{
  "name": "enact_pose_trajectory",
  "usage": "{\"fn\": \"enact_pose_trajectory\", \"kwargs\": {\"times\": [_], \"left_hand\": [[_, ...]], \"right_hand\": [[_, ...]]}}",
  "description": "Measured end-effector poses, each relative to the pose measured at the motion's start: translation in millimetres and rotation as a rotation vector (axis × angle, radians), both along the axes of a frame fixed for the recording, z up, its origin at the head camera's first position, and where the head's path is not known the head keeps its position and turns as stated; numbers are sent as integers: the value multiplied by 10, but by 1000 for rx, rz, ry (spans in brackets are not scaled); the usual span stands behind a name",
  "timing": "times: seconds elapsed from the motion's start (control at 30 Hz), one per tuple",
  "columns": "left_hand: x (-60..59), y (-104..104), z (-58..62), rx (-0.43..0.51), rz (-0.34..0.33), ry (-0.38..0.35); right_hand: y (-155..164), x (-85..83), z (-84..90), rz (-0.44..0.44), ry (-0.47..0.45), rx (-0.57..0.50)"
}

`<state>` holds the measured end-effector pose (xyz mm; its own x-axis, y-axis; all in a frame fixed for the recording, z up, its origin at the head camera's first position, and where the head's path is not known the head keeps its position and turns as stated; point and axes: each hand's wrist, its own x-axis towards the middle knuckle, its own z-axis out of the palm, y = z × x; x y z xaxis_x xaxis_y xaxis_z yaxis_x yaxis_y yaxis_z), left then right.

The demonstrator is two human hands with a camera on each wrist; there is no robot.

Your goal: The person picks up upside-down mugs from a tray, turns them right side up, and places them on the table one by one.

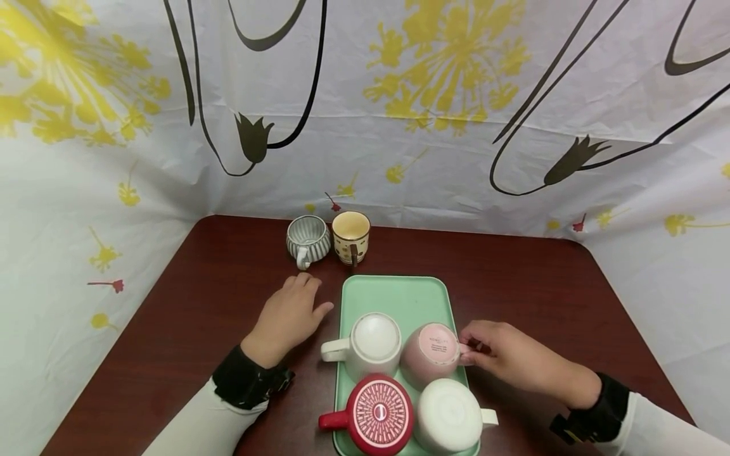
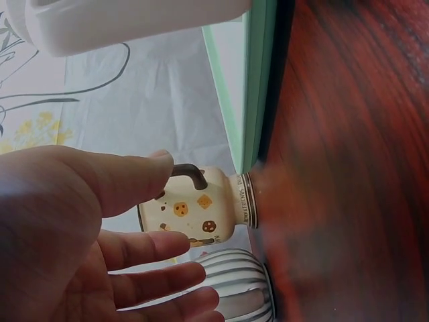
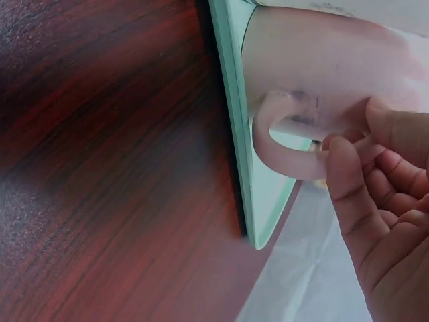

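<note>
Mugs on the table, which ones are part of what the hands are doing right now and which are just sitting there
In hand:
right hand, fingers on the pink mug's handle
pink mug, upside down
green tray

Lying about:
left hand, open, holding nothing
white mug
red mug
second white mug
striped mug
cookie-print mug

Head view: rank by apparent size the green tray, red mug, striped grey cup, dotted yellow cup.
1. green tray, clearly largest
2. red mug, nearest the camera, which inflates it
3. striped grey cup and dotted yellow cup: they look alike, both farthest from the camera; no ranking between them.
</note>
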<state>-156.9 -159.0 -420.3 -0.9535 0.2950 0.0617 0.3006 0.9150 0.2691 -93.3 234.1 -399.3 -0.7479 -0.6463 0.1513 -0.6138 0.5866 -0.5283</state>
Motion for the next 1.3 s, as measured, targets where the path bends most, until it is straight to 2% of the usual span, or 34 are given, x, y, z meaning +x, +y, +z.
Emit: {"fn": "enact_pose_trajectory", "kwargs": {"times": [0.2, 0.47, 0.63, 0.83, 0.97, 1.13, 1.23, 1.3], "left_hand": [[3, 4, -17, -4, 7, 2], [11, 4, -36, -10, 3, 5], [10, -1, -50, -9, -1, 14], [10, 3, -46, -6, 1, 10], [10, 4, -41, -4, 3, 10], [9, 7, -32, -1, 4, 9], [9, 6, -26, -3, 5, 9], [8, 8, -23, -3, 7, 9]], "right_hand": [[-21, 32, -46, 14, 125, 44], [-9, 34, -106, -51, 245, 62], [54, -11, -92, -100, 245, 65], [140, -94, -1, -154, 229, 5], [170, -138, 64, -174, 166, -55], [164, -191, 112, -240, -10, -185], [139, -248, 112, -260, -184, -359], [120, -302, 100, -234, -308, -520]]}}
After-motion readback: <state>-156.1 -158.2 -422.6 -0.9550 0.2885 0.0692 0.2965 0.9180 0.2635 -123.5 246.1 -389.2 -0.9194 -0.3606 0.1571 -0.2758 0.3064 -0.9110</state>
